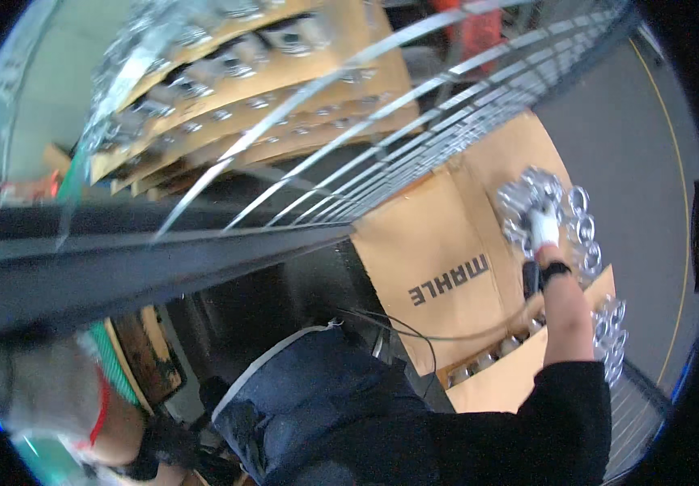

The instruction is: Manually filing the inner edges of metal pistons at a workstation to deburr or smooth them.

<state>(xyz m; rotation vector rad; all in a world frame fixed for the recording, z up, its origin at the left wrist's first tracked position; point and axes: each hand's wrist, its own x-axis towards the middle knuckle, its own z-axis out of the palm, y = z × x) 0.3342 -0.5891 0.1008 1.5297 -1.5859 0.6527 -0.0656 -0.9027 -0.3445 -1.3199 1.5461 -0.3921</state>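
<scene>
My right hand point(544, 228), in a white glove, is stretched out to the right over a cardboard box. Its fingers close around shiny metal parts point(518, 197) that look like pistons; these are smeared by motion. Beside the hand, a row of similar parts with round openings point(584, 228) sits along the box's right side. Close to the camera at the lower left is my left hand point(46, 393), in a grey glove with a red cuff. It is blurred, and its fingers cannot be made out.
A brown cardboard sheet point(422, 243) lies left of the parts. More metal parts point(612, 332) stand nearer on the right. A metal wire grid point(349, 134) crosses the view; behind it are stacked cardboard layers of parts point(260, 97). A thin cable point(479, 336) runs across the cardboard.
</scene>
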